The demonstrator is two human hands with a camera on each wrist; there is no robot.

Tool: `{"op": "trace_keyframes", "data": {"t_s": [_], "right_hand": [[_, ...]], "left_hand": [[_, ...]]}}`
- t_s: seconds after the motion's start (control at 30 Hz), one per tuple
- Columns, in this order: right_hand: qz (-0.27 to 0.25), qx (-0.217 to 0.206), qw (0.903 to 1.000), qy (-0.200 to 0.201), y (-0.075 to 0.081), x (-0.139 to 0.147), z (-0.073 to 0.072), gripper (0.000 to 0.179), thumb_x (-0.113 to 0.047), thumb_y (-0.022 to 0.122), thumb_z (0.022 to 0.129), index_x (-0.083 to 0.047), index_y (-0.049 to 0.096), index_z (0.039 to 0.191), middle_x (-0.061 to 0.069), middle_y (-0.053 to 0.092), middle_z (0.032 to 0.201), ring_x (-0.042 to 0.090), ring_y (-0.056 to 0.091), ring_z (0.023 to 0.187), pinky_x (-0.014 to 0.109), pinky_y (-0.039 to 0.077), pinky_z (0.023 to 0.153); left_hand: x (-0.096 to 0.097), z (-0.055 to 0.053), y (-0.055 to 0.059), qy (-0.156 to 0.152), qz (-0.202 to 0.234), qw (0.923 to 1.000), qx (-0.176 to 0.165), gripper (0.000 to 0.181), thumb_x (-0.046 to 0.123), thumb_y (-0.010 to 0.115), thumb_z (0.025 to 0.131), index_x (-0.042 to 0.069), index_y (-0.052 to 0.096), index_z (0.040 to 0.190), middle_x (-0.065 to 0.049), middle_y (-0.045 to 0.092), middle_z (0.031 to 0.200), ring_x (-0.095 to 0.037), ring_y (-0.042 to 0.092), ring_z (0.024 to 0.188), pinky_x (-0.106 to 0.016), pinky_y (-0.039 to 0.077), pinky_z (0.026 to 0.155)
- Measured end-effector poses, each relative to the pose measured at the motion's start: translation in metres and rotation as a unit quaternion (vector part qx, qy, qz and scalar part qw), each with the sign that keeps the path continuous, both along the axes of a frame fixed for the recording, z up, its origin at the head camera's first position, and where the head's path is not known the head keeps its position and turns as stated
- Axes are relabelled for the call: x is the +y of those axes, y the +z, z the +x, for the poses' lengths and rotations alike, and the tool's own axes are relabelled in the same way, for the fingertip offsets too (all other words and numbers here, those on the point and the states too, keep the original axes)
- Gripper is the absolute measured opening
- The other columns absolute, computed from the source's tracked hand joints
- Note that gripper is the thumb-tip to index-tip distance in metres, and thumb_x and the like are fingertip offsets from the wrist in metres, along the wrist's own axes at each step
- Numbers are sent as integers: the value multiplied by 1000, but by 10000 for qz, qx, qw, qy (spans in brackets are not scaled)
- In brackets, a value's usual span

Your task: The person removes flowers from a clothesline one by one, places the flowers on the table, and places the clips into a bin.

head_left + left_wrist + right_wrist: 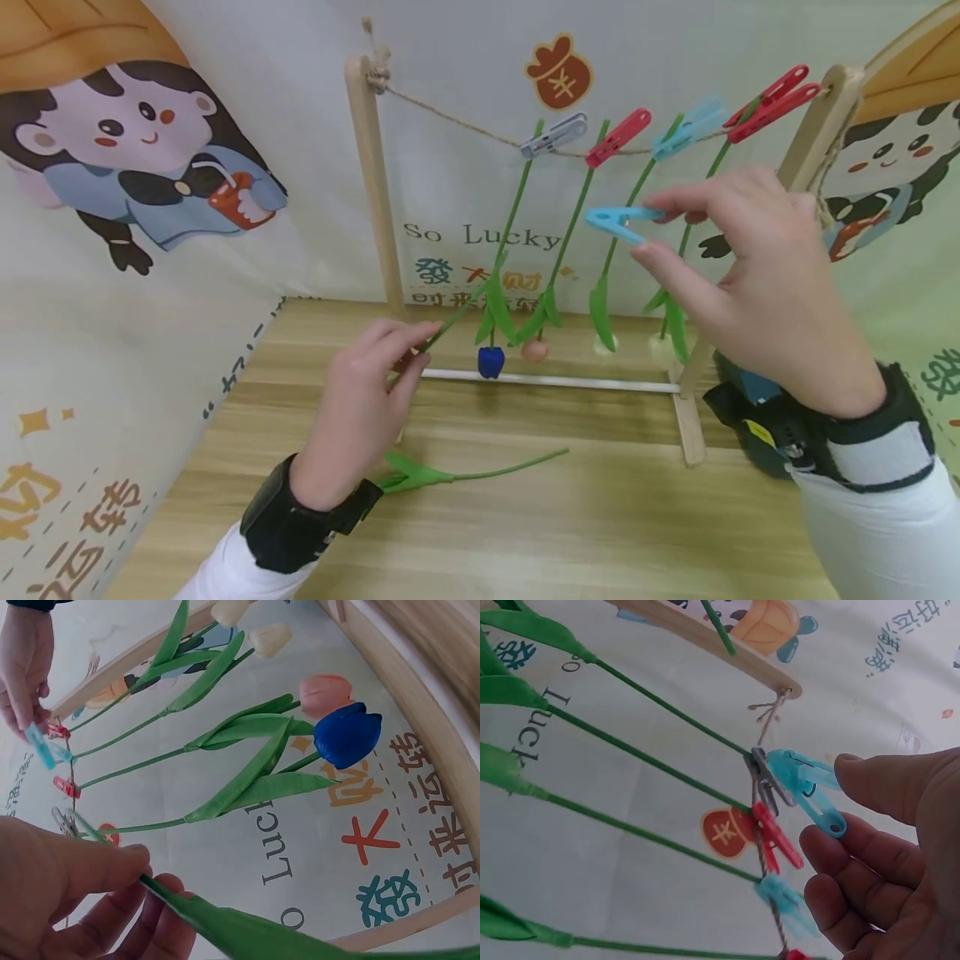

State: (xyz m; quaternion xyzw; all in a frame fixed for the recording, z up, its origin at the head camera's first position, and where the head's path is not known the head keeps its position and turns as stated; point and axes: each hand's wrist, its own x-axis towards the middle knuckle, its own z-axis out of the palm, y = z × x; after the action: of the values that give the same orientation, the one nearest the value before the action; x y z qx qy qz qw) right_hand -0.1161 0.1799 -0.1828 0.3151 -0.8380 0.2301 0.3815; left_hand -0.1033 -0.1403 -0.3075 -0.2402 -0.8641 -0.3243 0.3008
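Observation:
My left hand (375, 367) pinches the green stem of an artificial tulip (247, 930) between thumb and fingers; its bloom is hidden. A blue clothespin (621, 222) is pinched by its handles between the thumb and index finger of my right hand (772, 283), in front of the hanging flowers. Several artificial tulips hang upside down from a twine line (457, 123), among them a blue tulip (491, 362) and a pink tulip (325, 694). A grey clothespin (555, 136), red clothespins (618, 138) and another light blue clothespin (688, 129) grip their stems on the twine.
A wooden frame (372, 183) carries the twine, with a white rod (555, 381) low across it. Another green stem with leaves (480, 477) lies on the wood-grain table (525, 533). A dark round object (750, 400) stands behind my right wrist. A printed cloth (300, 50) covers the back.

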Motion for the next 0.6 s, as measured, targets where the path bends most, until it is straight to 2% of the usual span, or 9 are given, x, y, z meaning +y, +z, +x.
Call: {"op": "trace_keyframes", "data": {"t_s": [0.2,0.37,0.43,0.5,0.6], "right_hand": [[-229,-271,9991,-225,-34,38,6,38,-2,81,73,1,70,109,12,68,95,23,50,89,34,24,80],[-360,-715,9934,-822,-61,77,11,39,-2,79,76,-1,70,114,11,67,99,14,47,91,30,31,81],[-387,-950,9884,-1125,-71,92,13,38,-4,78,79,-1,69,116,12,66,103,15,46,92,32,31,82],[-416,-1251,9803,-1468,-82,105,14,36,-6,75,83,0,68,118,14,65,106,19,46,94,28,32,76],[-382,-1685,9646,-1993,-100,125,13,35,-11,71,88,3,65,119,20,62,108,28,47,93,26,33,61]], "left_hand": [[3,13,-11,-195,-696,9968,-338,35,-4,72,86,10,73,118,1,63,100,-8,55,77,-23,51,63],[10,18,-24,-375,-1179,9909,-524,33,-2,75,84,12,74,114,4,62,97,-8,53,77,-22,48,62],[14,19,-30,-416,-1347,9883,-585,33,-1,75,83,14,75,113,4,63,99,-9,56,80,-23,49,64],[18,20,-36,-444,-1527,9849,-681,34,-1,76,82,16,75,112,5,63,100,-9,59,84,-24,51,66],[23,20,-46,-535,-1720,9794,-908,35,0,77,82,18,75,111,6,64,99,-10,62,87,-25,52,69]]}}
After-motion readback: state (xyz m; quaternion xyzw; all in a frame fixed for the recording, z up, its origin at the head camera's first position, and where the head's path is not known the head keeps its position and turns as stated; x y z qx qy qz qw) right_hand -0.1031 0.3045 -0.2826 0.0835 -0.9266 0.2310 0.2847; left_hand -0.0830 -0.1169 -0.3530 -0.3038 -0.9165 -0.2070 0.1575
